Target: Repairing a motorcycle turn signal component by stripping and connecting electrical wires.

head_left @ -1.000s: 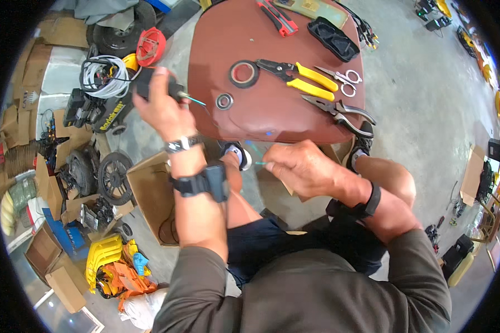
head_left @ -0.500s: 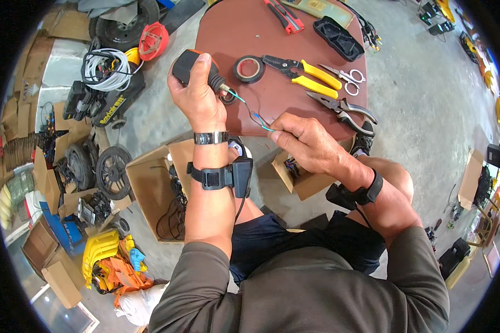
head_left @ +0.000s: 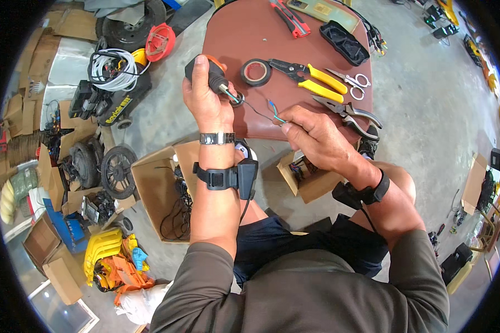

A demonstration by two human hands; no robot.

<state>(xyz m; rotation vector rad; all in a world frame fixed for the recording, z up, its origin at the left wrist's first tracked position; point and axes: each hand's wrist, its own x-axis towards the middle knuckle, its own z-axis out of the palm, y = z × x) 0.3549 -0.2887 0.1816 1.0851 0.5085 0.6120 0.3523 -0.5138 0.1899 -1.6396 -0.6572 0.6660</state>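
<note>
My left hand (head_left: pixel 206 102) is closed around a black-and-orange turn signal light (head_left: pixel 216 82) with a ribbed stem, thumb on top. From the stem's metal end come a teal wire (head_left: pixel 231 95) and a thin dark wire (head_left: pixel 256 111). My right hand (head_left: pixel 319 139) pinches the wires' far ends between thumb and finger; a teal piece with a blue tip (head_left: pixel 273 105) sticks up beyond the fingertips. Beyond my hands lie a black tape roll (head_left: pixel 256 83), yellow-handled wire strippers (head_left: pixel 326 77), scissors (head_left: pixel 356 81) and pliers (head_left: pixel 350 111). A second dark ring is partly hidden behind my left hand.
The maroon padded surface (head_left: pixel 228 33) also bears a red utility knife (head_left: pixel 292 20) and a black moulded tray (head_left: pixel 344 43). Below it stand a large cardboard box (head_left: pixel 150 205) with cables and a smaller box (head_left: pixel 316 186). Wheels (head_left: pixel 118 172) and assorted parts crowd the left floor.
The view has shifted slightly, so everything sits a little further right. The wires between my hands have bent, and the blue-tipped end now stands up apart from the dark wire. Both grips hold.
</note>
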